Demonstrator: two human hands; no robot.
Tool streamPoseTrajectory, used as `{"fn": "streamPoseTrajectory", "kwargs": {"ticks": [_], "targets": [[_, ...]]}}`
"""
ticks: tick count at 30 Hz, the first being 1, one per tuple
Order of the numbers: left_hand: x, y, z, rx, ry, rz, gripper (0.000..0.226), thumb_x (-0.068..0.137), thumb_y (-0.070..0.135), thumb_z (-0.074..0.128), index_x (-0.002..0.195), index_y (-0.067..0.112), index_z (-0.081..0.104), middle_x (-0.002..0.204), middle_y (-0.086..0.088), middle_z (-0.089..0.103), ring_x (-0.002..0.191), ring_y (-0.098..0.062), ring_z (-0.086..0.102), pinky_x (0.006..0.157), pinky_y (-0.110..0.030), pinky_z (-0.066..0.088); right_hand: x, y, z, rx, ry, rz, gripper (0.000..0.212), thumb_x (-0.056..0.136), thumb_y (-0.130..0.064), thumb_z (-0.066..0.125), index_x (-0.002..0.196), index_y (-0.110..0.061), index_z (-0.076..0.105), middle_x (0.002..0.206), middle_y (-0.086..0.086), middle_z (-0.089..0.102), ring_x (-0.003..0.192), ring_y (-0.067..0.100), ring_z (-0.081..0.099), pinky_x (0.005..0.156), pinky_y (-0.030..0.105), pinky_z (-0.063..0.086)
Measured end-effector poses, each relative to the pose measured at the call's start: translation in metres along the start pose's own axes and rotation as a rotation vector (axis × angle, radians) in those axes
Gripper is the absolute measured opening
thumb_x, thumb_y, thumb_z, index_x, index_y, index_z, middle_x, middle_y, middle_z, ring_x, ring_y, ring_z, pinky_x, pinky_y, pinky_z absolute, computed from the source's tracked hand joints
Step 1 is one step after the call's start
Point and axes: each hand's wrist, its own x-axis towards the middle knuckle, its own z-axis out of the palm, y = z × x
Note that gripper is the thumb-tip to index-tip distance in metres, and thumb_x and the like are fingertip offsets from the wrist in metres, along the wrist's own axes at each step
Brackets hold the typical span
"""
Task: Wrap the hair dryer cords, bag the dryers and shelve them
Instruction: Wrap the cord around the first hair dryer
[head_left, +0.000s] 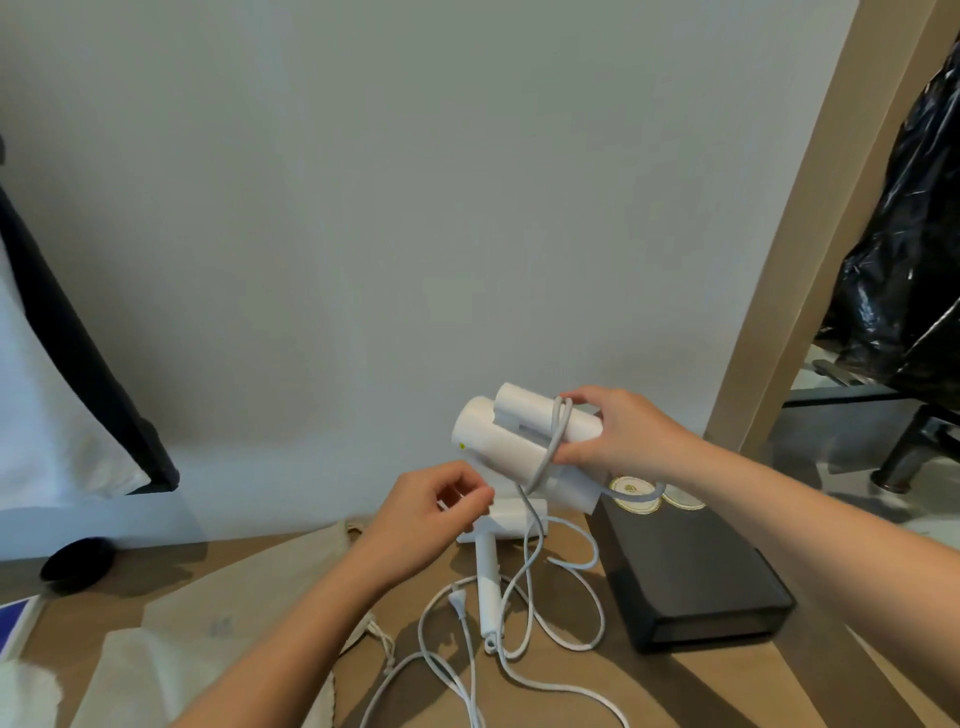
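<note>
My right hand (618, 436) grips a folded white hair dryer (506, 441) in the air above the wooden shelf (675, 686). Its grey-white cord (558, 441) is looped once around the dryer's body and handle, then hangs down to the shelf. My left hand (431, 512) is just left of and below the dryer, fingers curled, apparently pinching the cord, though the contact is hard to see. A second white hair dryer (491, 577) lies on the shelf with its handle toward me, its loose cord and plug (457, 605) tangled around it.
Beige drawstring cloth bags (249, 613) lie on the shelf at the left. A black box (691, 577) with round gold-rimmed items sits at the right. A black round object (78, 564) is at far left. A wooden post (795, 249) and black plastic bag (904, 234) stand right.
</note>
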Motion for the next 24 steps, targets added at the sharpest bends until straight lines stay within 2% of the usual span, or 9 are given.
{"fn": "streamPoseTrajectory", "kwargs": {"ticks": [3, 5, 7, 9, 12, 16, 19, 21, 24], "targets": [[0.004, -0.011, 0.009, 0.091, -0.076, -0.02, 0.014, 0.091, 0.028, 0.058, 0.087, 0.027, 0.071, 0.085, 0.012, 0.07, 0.08, 0.0, 0.063, 0.072, -0.016, 0.048, 0.003, -0.005, -0.01, 0.084, -0.017, 0.027, 0.06, 0.073, -0.031, 0.083, 0.128, -0.025, 0.057, 0.102, -0.006, 0.063, 0.081, 0.012, 0.06, 0.063, 0.026, 0.051], [0.007, -0.018, 0.018, 0.156, -0.089, -0.003, 0.017, 0.092, 0.03, 0.056, 0.102, 0.026, 0.07, 0.101, 0.014, 0.066, 0.093, 0.004, 0.059, 0.081, -0.019, 0.048, 0.004, -0.008, -0.016, 0.111, -0.033, 0.029, 0.057, 0.076, -0.029, 0.082, 0.127, -0.023, 0.057, 0.089, -0.008, 0.061, 0.065, 0.007, 0.055, 0.049, 0.018, 0.043], [0.012, -0.024, 0.026, 0.182, -0.1, -0.022, 0.03, 0.094, 0.032, 0.054, 0.122, 0.025, 0.062, 0.12, 0.011, 0.06, 0.105, 0.003, 0.055, 0.091, -0.023, 0.048, 0.003, -0.011, -0.021, 0.131, -0.037, 0.041, 0.056, 0.078, -0.028, 0.08, 0.128, -0.022, 0.056, 0.084, -0.008, 0.059, 0.059, 0.006, 0.051, 0.044, 0.016, 0.04], [0.019, -0.027, 0.034, 0.192, -0.111, -0.065, 0.044, 0.094, 0.035, 0.052, 0.136, 0.023, 0.049, 0.135, 0.006, 0.053, 0.118, -0.004, 0.051, 0.099, -0.028, 0.046, 0.0, -0.014, -0.026, 0.159, -0.048, 0.055, 0.055, 0.08, -0.027, 0.078, 0.129, -0.022, 0.055, 0.086, -0.004, 0.06, 0.058, 0.009, 0.051, 0.043, 0.016, 0.041], [0.03, -0.03, 0.046, 0.157, -0.135, -0.145, 0.056, 0.094, 0.033, 0.052, 0.145, 0.019, 0.035, 0.145, 0.0, 0.046, 0.128, -0.013, 0.047, 0.104, -0.031, 0.04, -0.005, -0.017, -0.033, 0.191, -0.063, 0.065, 0.05, 0.081, -0.027, 0.078, 0.126, -0.022, 0.057, 0.092, 0.003, 0.065, 0.055, 0.012, 0.052, 0.046, 0.021, 0.043], [0.038, -0.028, 0.063, -0.132, -0.169, -0.305, 0.067, 0.09, 0.031, 0.06, 0.147, 0.02, 0.026, 0.148, -0.002, 0.042, 0.132, -0.018, 0.043, 0.105, -0.035, 0.041, -0.011, -0.021, -0.042, 0.277, -0.057, 0.073, 0.033, 0.081, -0.023, 0.078, 0.108, -0.027, 0.061, 0.094, 0.015, 0.069, 0.055, 0.017, 0.051, 0.049, 0.028, 0.042], [0.042, -0.021, 0.071, -0.273, -0.208, -0.311, 0.068, 0.087, 0.029, 0.066, 0.143, 0.023, 0.029, 0.141, 0.003, 0.047, 0.129, -0.018, 0.046, 0.102, -0.036, 0.044, -0.014, -0.023, -0.046, 0.304, -0.055, 0.065, 0.026, 0.082, -0.021, 0.077, 0.102, -0.027, 0.062, 0.097, 0.02, 0.068, 0.058, 0.021, 0.051, 0.05, 0.029, 0.04], [0.046, -0.019, 0.075, -0.351, -0.219, -0.31, 0.058, 0.086, 0.028, 0.066, 0.137, 0.023, 0.037, 0.134, 0.005, 0.055, 0.121, -0.015, 0.053, 0.101, -0.036, 0.046, -0.014, -0.023, -0.047, 0.313, -0.047, 0.057, 0.023, 0.082, -0.019, 0.076, 0.097, -0.028, 0.062, 0.095, 0.019, 0.067, 0.062, 0.025, 0.051, 0.051, 0.031, 0.04], [0.047, -0.018, 0.079, -0.441, -0.176, -0.345, 0.027, 0.091, 0.019, 0.059, 0.117, 0.019, 0.054, 0.11, -0.003, 0.068, 0.104, -0.016, 0.064, 0.099, -0.036, 0.05, -0.013, -0.021, -0.05, 0.317, -0.02, 0.062, 0.022, 0.081, -0.02, 0.077, 0.095, -0.029, 0.062, 0.093, 0.018, 0.067, 0.067, 0.028, 0.053, 0.059, 0.036, 0.042]]}}
